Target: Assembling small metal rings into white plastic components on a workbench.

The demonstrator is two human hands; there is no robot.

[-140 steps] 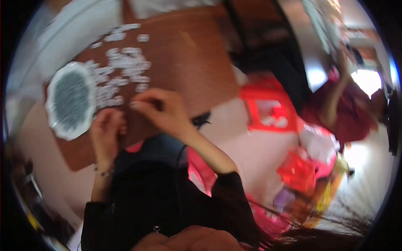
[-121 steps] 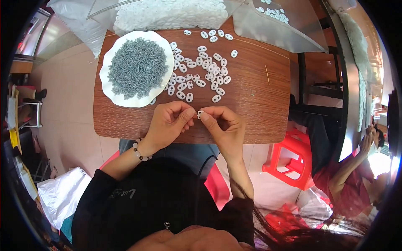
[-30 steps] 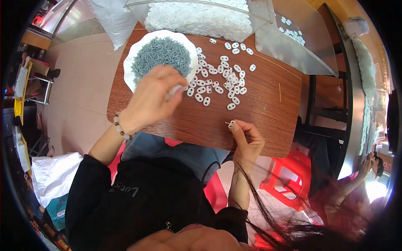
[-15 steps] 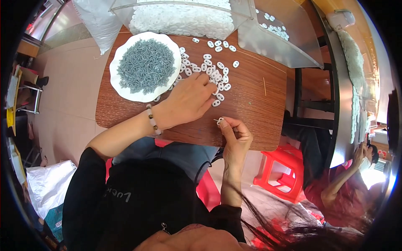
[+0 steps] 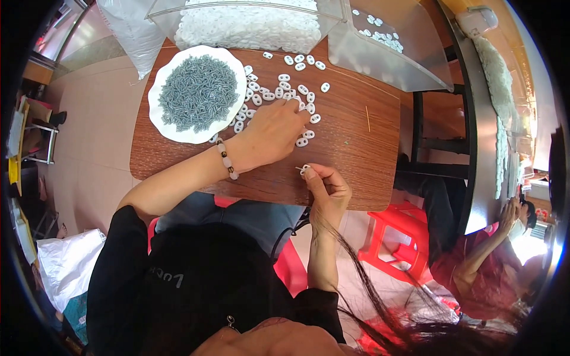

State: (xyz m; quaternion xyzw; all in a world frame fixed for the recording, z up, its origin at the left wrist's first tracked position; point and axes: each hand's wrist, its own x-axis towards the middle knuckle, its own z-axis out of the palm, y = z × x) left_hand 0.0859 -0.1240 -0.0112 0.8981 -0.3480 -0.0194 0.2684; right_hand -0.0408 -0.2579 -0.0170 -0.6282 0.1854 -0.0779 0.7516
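Head view: right hand point(image 5: 328, 191) pinches one small white piece point(image 5: 304, 169); left hand point(image 5: 274, 129) lies with loose fingers on the scattered pieces point(image 5: 279, 89); they look light, stiff, best gripped by the edges

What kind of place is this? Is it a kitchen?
Probably not: it looks like a small workshop for hand assembly. On the wooden table lie loose white oval pieces, a plate of grey pins, and a clear bin full of white parts.

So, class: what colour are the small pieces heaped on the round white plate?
Grey-blue pieces on the white plate, seen in the head view.
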